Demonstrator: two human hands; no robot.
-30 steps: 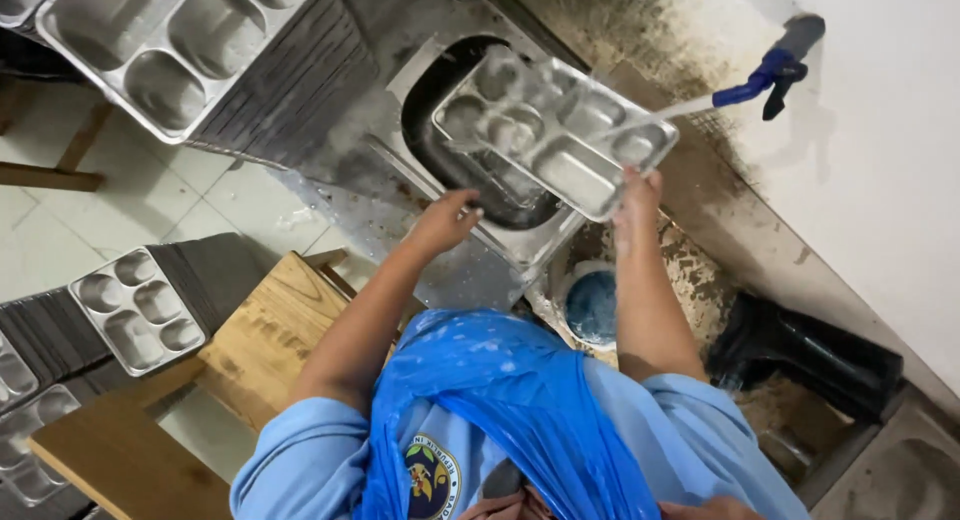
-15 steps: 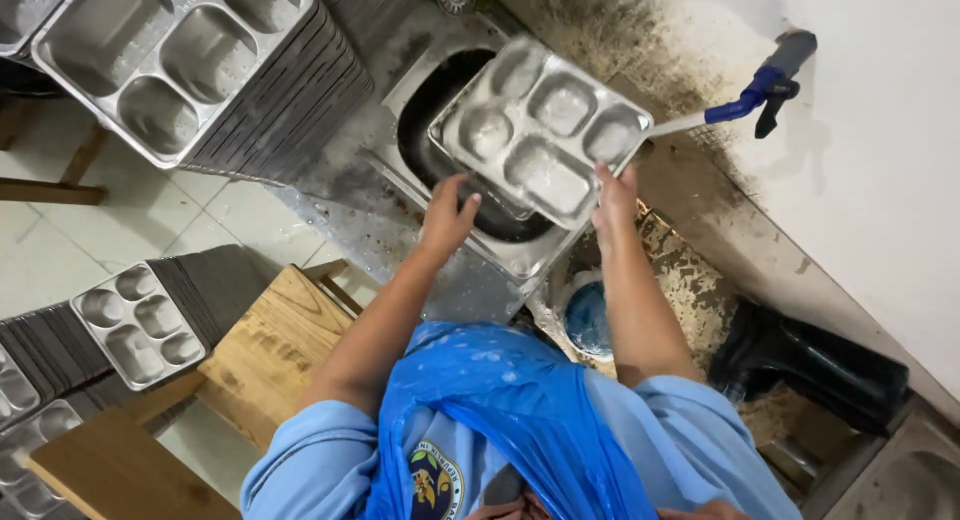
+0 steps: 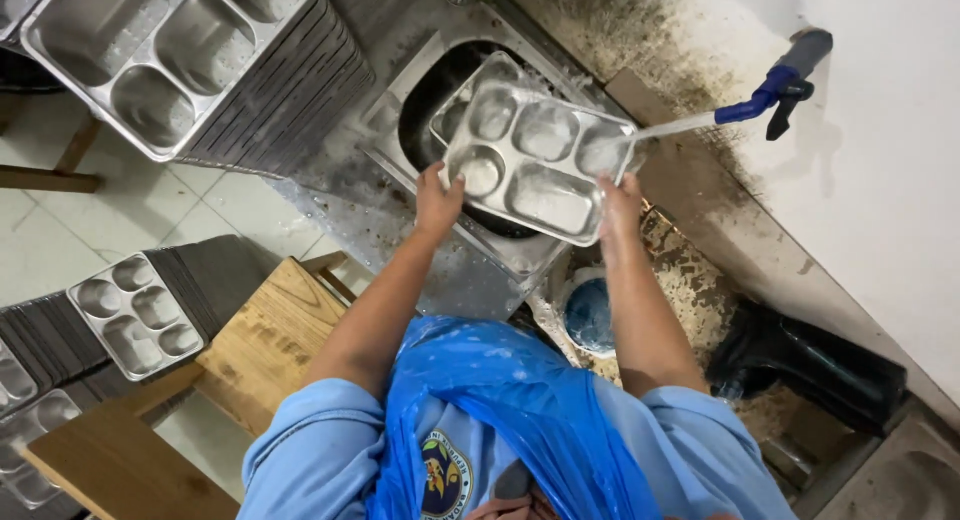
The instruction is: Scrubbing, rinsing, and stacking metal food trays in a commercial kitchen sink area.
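Left hand (image 3: 437,198): gripped the near left edge of the steel compartment tray (image 3: 535,161), thumb over the rim, fingers pressed to it.
Right hand (image 3: 619,202): clasped the tray's right corner, fingers curled under it.
Tray: was held over the sink basin (image 3: 440,90), tilted, with water lying in its compartments; a second tray lay beneath it in the basin.
Water: a thin stream ran from the blue-handled tap (image 3: 775,83) on the wall onto the tray's right end.
Change: against the frame half a second before, the tray sat slightly lower and nearer the body, and both hands kept the same edges.
Surroundings: a tall stack of trays (image 3: 185,60) stood left of the sink; smaller tray stacks (image 3: 130,305) sat beside a wooden stool (image 3: 265,340); a blue plastic apron (image 3: 500,400) covered the person's front.
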